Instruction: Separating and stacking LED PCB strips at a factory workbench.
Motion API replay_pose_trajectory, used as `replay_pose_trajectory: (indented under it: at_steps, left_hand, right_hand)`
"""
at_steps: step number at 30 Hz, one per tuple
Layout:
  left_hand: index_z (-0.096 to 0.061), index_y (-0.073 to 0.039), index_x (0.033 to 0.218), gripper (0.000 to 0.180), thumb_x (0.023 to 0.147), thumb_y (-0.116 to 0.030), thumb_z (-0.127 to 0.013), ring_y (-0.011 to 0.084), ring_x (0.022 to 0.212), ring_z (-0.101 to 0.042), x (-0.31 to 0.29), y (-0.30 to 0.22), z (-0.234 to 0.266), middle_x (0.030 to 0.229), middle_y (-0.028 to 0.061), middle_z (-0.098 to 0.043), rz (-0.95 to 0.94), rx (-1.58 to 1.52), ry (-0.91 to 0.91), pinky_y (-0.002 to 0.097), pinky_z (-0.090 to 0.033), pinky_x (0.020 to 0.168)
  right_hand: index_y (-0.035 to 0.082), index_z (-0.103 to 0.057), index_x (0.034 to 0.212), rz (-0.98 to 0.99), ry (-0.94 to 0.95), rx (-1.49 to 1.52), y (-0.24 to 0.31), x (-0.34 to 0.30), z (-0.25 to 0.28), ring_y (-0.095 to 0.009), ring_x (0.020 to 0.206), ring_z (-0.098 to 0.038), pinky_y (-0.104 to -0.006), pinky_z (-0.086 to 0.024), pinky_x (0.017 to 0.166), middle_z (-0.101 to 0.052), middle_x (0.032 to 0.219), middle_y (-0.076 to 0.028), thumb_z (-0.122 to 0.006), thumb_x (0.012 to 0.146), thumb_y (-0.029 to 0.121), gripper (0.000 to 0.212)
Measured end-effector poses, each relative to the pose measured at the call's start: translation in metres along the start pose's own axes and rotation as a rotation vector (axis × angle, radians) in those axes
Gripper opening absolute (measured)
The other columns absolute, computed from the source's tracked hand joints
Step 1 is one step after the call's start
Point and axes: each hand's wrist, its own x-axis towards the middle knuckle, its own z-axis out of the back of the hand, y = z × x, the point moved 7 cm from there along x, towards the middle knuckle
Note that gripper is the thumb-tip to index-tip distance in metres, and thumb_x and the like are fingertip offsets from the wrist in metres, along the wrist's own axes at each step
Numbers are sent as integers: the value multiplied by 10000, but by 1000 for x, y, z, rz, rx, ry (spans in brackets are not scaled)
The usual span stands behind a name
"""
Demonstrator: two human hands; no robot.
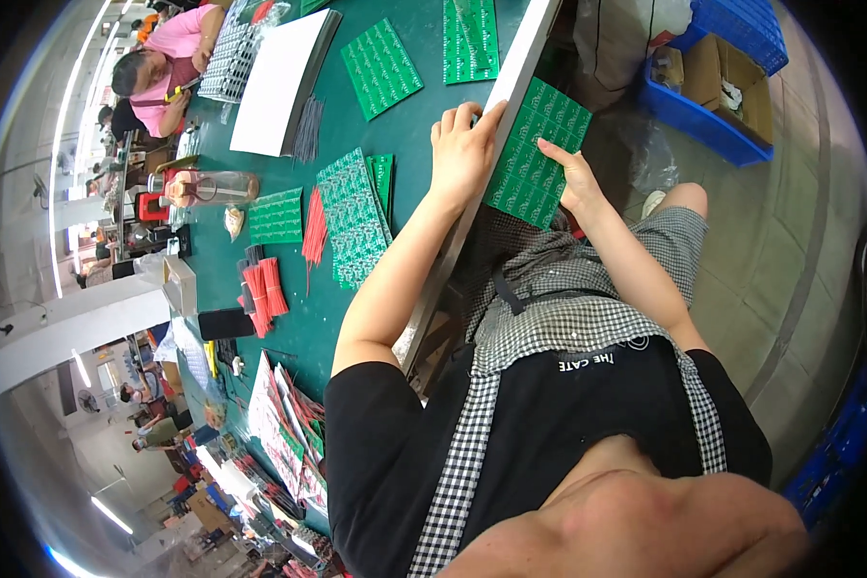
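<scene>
My right hand (578,183) grips a green circuit board panel (532,159) by its right edge, with the thumb lying on its face. The panel is tilted beside the table's pale edge (520,63), above my lap. My left hand (464,154) rests at that edge, just left of the panel. Its fingers are bent and the thumb reaches up along the edge; a small dark bit shows between them, too hidden to name. On the green tabletop beyond lie two more green panels, one (382,69) to the left and another (470,43) farther off.
Left on the table are stacked boards (354,217), red wire bundles (265,289), dark wires (307,130), a white block (284,82), a bottle (212,187) and a black phone-like slab (225,324). A co-worker (169,58) sits across. Blue crates (713,125) stand at right.
</scene>
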Motion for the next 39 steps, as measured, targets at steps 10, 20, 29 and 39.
replay_pose_trajectory:
  at_steps: [10, 20, 29, 39]
  left_hand:
    - [-541, -191, 1200, 421, 789, -255, -600, 260, 1001, -470, 2, -4, 4, 1049, 71, -509, 25, 13, 51, 394, -360, 858]
    - [-375, -102, 1325, 765, 699, -418, -681, 321, 1112, -435, -4, -20, -7, 1196, 161, -448, 49, 71, 142, 478, -379, 882]
    - [-272, -113, 1377, 827, 723, -427, -669, 344, 1299, -283, -5, -18, -16, 1390, 197, -305, 139, 71, 178, 552, -287, 991]
    - [-283, -48, 1352, 791, 722, -291, -694, 353, 1269, -331, -2, -20, -15, 1358, 205, -347, 159, 53, 116, 456, -327, 1002]
  right_hand:
    - [65, -585, 1052, 20, 32, 7, -3, 3, 0, -171, 892, -612, -319, -506, 796, -624, 990, -59, -685, 766, 65, 303]
    - [-14, -434, 1166, 445, -263, -600, 42, -13, -2, -230, 1019, -557, -345, -455, 875, -556, 1117, -148, -750, 710, 124, 572]
    - [17, -657, 718, 492, -428, -1864, 99, 58, -49, -413, 754, -606, -501, -463, 709, -615, 738, -242, -295, 915, 493, 629]
    - [-11, -632, 633, 742, -757, -1516, 77, 61, -43, -417, 666, -593, -501, -457, 637, -593, 648, -236, -277, 938, 426, 640]
